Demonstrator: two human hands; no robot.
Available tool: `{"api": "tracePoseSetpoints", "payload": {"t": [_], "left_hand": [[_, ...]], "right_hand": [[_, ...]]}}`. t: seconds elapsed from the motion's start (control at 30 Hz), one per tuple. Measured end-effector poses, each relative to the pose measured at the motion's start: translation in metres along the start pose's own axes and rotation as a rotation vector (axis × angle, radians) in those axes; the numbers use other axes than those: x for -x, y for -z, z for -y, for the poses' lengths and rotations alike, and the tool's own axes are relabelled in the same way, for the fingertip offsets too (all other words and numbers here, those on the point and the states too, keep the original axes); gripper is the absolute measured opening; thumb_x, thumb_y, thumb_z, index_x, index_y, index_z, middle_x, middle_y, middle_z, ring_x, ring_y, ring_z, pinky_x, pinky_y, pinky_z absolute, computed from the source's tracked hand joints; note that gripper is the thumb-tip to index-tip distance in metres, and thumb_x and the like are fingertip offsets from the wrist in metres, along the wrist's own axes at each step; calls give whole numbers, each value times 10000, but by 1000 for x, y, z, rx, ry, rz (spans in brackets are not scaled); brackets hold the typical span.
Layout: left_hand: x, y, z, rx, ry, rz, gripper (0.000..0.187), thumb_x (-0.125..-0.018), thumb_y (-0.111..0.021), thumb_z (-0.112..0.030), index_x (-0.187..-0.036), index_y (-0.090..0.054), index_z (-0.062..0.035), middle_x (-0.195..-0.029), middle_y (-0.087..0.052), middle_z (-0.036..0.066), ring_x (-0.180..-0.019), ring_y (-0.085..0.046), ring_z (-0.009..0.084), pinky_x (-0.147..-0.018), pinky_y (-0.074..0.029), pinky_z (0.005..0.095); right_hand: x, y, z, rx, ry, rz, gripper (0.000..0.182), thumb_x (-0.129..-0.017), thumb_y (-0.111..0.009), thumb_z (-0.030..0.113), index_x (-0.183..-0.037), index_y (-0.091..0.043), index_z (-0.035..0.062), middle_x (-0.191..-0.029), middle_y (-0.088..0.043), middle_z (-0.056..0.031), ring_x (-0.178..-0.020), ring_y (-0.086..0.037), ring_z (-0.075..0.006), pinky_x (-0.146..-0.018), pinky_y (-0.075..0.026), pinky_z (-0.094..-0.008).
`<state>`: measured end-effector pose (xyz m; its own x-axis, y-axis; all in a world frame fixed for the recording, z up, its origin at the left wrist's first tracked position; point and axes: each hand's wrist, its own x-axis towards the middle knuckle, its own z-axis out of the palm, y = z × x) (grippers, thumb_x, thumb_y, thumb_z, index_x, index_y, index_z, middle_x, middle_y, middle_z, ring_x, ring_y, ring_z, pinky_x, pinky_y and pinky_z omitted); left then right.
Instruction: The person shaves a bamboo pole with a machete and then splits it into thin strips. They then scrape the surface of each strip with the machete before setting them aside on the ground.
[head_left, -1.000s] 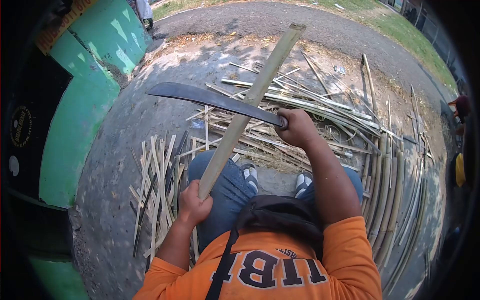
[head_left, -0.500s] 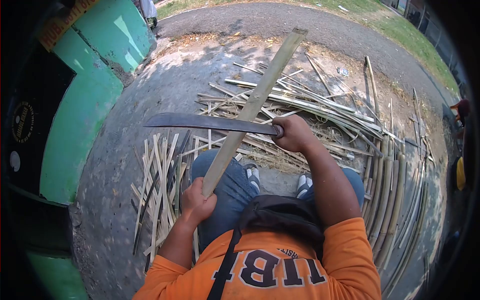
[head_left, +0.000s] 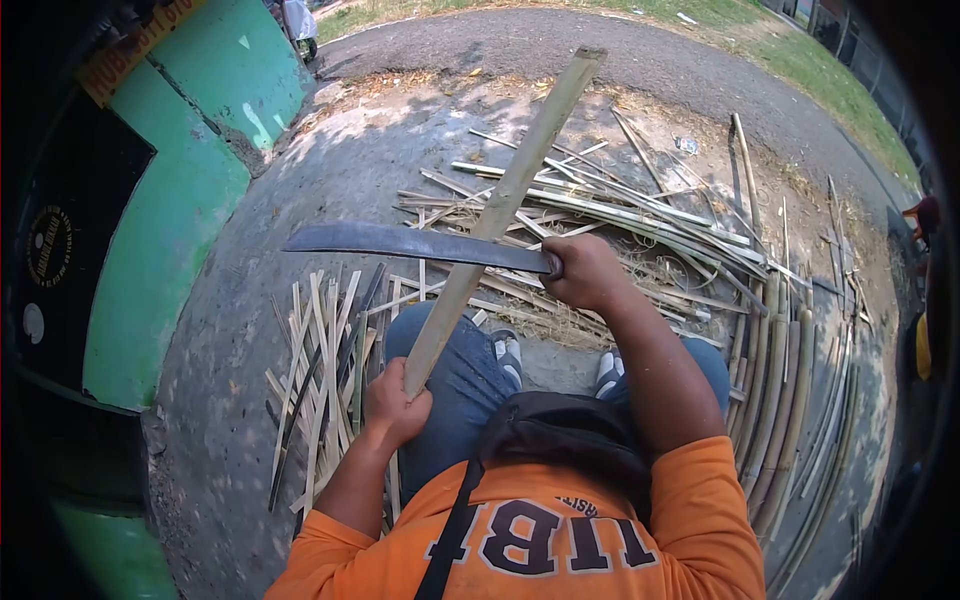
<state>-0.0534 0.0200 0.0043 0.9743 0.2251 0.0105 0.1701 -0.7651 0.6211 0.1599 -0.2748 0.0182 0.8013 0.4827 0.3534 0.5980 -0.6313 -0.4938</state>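
My left hand (head_left: 398,402) is closed around the lower end of a long, flat bamboo slat (head_left: 510,190), which slants up and away to the right over my left knee. In my right hand (head_left: 588,272) is the handle of a machete (head_left: 400,243). Its broad dark blade points left and crosses over the slat around mid-length, overlapping it in this view. The fingers of both hands are wrapped round what they hold.
Split bamboo strips (head_left: 600,205) lie in a heap beyond my feet. More thin strips (head_left: 318,370) are piled on my left, and round bamboo poles (head_left: 775,400) lie on my right. A green wall (head_left: 165,260) stands at the left; a road (head_left: 480,45) runs across the back.
The machete blade has turned slightly, showing more of its flat side, and its tip sits a little further left. The slat's upper end has shifted slightly left and up.
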Motion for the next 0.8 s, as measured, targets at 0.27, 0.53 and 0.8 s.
{"api": "tracePoseSetpoints", "payload": {"t": [0.27, 0.53, 0.8], "left_hand": [[3, 1, -1, 12, -21, -4, 417, -780, -660, -183, -1161, -630, -15, -979, -719, 247, -924, -701, 466, -836, -560, 486], [1, 0, -4, 29, 8, 14, 411, -776, -660, -177, -1151, -632, -11, -976, -720, 247, -923, -701, 467, -838, -560, 485], [2, -1, 1, -12, -83, -48, 369, -777, -649, -143, -1115, -641, 4, -925, -713, 243, -860, -710, 439, -785, -557, 457]], "right_hand": [[-2, -3, -5, -1, -1, 6, 119, -767, -680, 189, -838, -684, 93, -757, -667, -189, -773, -668, -433, -696, -529, -537], [3, -5, 26, -46, 76, 48, 121, -754, -692, 198, -825, -677, 101, -754, -675, -172, -752, -665, -426, -687, -525, -531], [-8, 13, -28, -214, -219, -107, 179, -811, -693, 208, -876, -692, 41, -752, -659, -222, -749, -665, -444, -676, -523, -499]]}}
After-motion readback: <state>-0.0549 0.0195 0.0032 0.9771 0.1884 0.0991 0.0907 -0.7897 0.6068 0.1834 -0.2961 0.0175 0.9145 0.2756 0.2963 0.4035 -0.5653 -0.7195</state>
